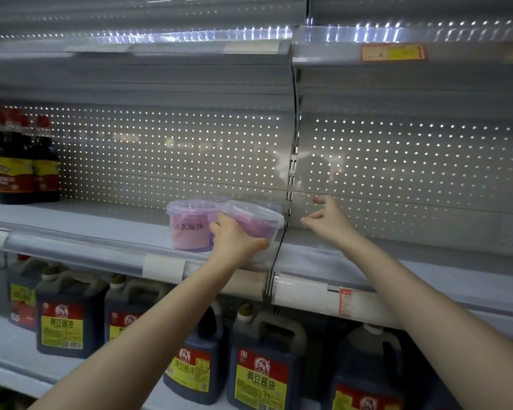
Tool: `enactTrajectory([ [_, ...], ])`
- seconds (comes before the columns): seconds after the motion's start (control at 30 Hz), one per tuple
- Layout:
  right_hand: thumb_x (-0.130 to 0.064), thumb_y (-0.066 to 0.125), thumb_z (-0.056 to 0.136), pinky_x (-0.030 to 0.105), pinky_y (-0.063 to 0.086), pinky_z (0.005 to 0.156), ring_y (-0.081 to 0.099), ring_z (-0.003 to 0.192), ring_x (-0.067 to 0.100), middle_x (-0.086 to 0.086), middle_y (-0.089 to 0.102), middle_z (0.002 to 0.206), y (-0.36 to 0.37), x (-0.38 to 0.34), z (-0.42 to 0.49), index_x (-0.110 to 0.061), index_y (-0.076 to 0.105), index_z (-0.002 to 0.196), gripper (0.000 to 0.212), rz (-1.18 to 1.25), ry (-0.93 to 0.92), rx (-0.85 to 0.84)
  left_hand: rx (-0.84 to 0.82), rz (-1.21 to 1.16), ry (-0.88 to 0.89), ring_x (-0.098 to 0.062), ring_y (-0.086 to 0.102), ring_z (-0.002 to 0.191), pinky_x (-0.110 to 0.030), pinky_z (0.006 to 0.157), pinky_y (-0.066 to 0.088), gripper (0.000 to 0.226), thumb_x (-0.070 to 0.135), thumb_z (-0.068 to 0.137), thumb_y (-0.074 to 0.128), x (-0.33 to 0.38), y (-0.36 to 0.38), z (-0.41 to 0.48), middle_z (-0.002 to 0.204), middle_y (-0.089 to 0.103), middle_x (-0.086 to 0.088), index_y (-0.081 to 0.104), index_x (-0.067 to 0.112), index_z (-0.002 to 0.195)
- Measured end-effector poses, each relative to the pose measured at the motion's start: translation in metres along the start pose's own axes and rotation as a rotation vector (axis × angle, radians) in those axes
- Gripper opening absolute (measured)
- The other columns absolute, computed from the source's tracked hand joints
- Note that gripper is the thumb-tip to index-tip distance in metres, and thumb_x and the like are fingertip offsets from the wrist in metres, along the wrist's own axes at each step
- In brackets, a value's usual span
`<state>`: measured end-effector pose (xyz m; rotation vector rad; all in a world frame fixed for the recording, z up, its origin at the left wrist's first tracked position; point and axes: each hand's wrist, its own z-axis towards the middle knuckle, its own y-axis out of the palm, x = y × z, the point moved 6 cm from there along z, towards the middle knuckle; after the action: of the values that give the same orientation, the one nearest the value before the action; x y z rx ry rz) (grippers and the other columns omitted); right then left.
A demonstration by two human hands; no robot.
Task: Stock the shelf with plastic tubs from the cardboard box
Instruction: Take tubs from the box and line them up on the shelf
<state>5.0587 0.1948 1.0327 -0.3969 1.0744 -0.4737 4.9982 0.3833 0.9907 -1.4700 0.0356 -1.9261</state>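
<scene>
Holding the right-hand plastic tub [253, 223] on the middle shelf [101, 229] in my left hand [234, 241], grip closed round its front | second tub [190, 224] touching it on the left | right hand [329, 220] raised just beside, fingers spread, grip empty | soy sauce jugs [261, 362] below

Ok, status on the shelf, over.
Left hand gripping right tub, beside labelled tub. Right hand open, empty. Shelf clear alongside.
</scene>
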Motion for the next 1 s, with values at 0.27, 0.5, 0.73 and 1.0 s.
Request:
enactTrajectory([
  [0.27, -0.019, 0.062, 0.087, 0.028, 0.039, 0.071, 0.056, 0.086, 0.016, -0.001, 0.06, 0.093, 0.006, 0.001, -0.013, -0.015, 0.034, 0.136, 0.057, -0.032, -0.04, -0.028, 0.066, 0.091, 0.027, -0.031, 0.036, 0.122, -0.036, 0.103, 0.034, 0.093, 0.028, 0.063, 0.086, -0.005, -0.016, -0.004, 0.129, 0.035, -0.017, 0.029, -0.003, 0.129],
  [0.5, -0.02, 0.062, 0.089, 0.029, 0.039, 0.077, 0.057, 0.089, 0.018, 0.006, 0.062, 0.107, -0.007, 0.01, -0.036, -0.015, 0.033, 0.137, 0.056, -0.08, 0.004, -0.024, 0.093, 0.135, -0.019, -0.033, 0.037, 0.125, -0.04, 0.103, 0.036, 0.106, 0.041, 0.061, 0.086, -0.005, -0.01, -0.005, 0.132, 0.037, -0.019, 0.023, -0.004, 0.133],
  [0.73, -0.021, 0.062, 0.089, 0.03, 0.042, 0.082, 0.057, 0.095, 0.016, 0.001, 0.062, 0.101, -0.035, 0.022, -0.08, -0.017, 0.033, 0.138, 0.057, -0.118, 0.036, 0.046, 0.107, 0.207, -0.004, -0.036, 0.041, 0.124, -0.047, 0.101, 0.039, 0.096, 0.046, 0.069, 0.079, 0.0, -0.019, -0.019, 0.133, 0.04, -0.02, 0.028, -0.003, 0.133],
  [1.0, -0.018, 0.062, 0.087, 0.025, 0.038, 0.085, 0.054, 0.109, 0.02, 0.006, 0.057, 0.119, -0.08, 0.047, -0.135, -0.015, 0.044, 0.131, 0.048, -0.246, 0.131, 0.161, 0.172, 0.218, 0.331, -0.036, 0.041, 0.115, -0.044, 0.093, 0.038, 0.056, 0.021, 0.082, 0.068, 0.033, -0.013, -0.064, 0.127, 0.041, -0.019, 0.04, 0.001, 0.126],
])
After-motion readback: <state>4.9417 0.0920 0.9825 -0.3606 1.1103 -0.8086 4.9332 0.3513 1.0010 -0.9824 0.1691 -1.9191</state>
